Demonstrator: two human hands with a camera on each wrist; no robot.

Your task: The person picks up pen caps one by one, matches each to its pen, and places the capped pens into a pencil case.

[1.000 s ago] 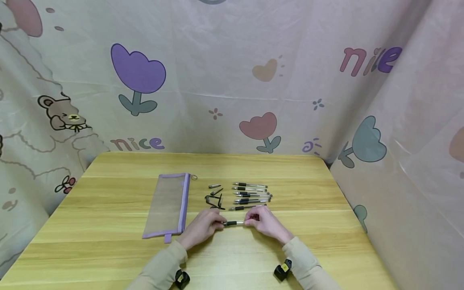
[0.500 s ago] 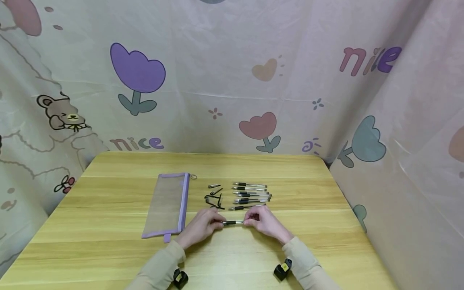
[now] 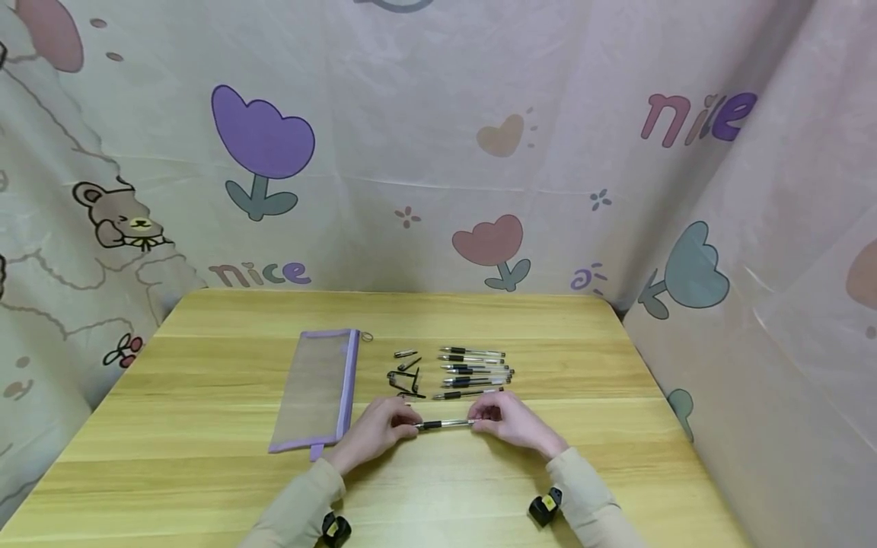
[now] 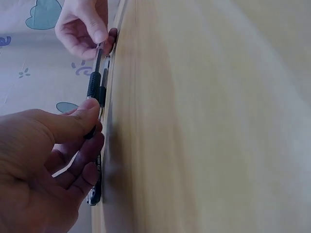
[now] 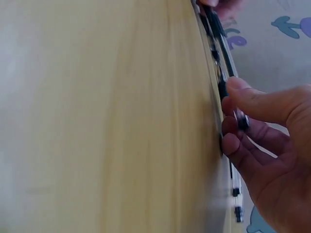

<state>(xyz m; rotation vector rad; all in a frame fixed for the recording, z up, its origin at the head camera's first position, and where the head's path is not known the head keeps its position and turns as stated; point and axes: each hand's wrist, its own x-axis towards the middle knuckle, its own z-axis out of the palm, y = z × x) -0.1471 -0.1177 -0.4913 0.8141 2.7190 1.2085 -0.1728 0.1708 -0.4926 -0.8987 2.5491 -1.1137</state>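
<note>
- My left hand [image 3: 375, 432] pinches the black grip end of a pen [image 3: 445, 424], thumb on top and fingers curled under, as the left wrist view shows.
- My right hand [image 3: 510, 420] pinches the other end of the same pen between thumb and curled fingers, so both hands are closed on it.
- The pen lies level between my hands, just above the counter [image 3: 205, 457] near its front middle; whether it touches the wood I cannot tell.
- To do this well, I judge I should keep the pen straight along its own axis — any bend between my two grips could jam or snap the clear barrel.
- I would hold lightly at the grip end and let my right fingertips do the fine work.
- Loose black caps [image 3: 407, 374] lie just behind my left hand, and a row of other pens [image 3: 474, 371] just behind my right — I should keep my knuckles low so I don't scatter them.
- The mesh pouch [image 3: 320, 388] sits to the left, apart from my hands.
</note>
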